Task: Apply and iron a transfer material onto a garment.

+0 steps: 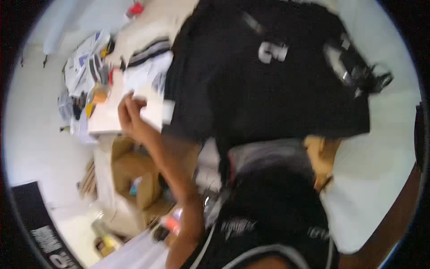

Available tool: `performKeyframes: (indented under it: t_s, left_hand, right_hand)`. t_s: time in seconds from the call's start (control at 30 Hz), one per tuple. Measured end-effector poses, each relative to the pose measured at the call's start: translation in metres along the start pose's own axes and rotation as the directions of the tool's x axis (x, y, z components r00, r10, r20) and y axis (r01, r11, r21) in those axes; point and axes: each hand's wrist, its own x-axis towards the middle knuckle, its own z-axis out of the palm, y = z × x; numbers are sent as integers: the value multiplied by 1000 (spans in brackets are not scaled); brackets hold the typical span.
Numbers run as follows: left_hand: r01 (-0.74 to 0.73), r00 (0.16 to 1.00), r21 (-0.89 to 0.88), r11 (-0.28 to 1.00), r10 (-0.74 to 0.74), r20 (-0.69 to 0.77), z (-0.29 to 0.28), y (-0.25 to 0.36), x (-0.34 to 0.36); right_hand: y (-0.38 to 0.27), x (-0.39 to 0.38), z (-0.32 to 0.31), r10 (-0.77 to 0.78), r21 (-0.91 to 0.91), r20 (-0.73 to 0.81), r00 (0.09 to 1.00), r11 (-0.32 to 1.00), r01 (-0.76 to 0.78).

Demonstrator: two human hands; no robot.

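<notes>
My left hand [131,115] is raised over the left part of the pale table [109,121], close to some white sheets [141,77] lying there. Its fingers look bent, but motion smears them, and nothing can be made out between them. My right hand is out of view. To the right of the left hand, a large black cloth [268,103] covers most of the table. On it rest a small white object [272,52] of unclear kind, a thin greyish strip [253,22], and a clear plastic packet [337,62] beside a black item with a looped strap or cable [376,78].
White plastic bags [85,67], a striped black-and-grey cloth [148,51] and an orange object [99,96] sit at the far left. Below the table edge stands an open cardboard box [121,168] with things inside. A dark brown edge [401,219] runs along the lower right.
</notes>
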Motion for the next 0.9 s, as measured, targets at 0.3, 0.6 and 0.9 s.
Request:
performKeyframes:
  t_s: [0.3, 0.6, 0.9]
  left_hand:
    - [-205, 883, 310, 928, 38, 469, 44, -166, 116]
    - [215, 923, 776, 593, -383, 37, 74, -248, 169]
    - [64, 978, 911, 408, -209, 25, 88, -245, 193]
  right_hand:
    - [11, -20, -4, 57, 143, -10, 998, 988, -55]
    - [6, -6, 16, 77, 166, -19, 997, 984, -72]
    - [0, 2, 26, 154, 178, -34, 987, 973, -146]
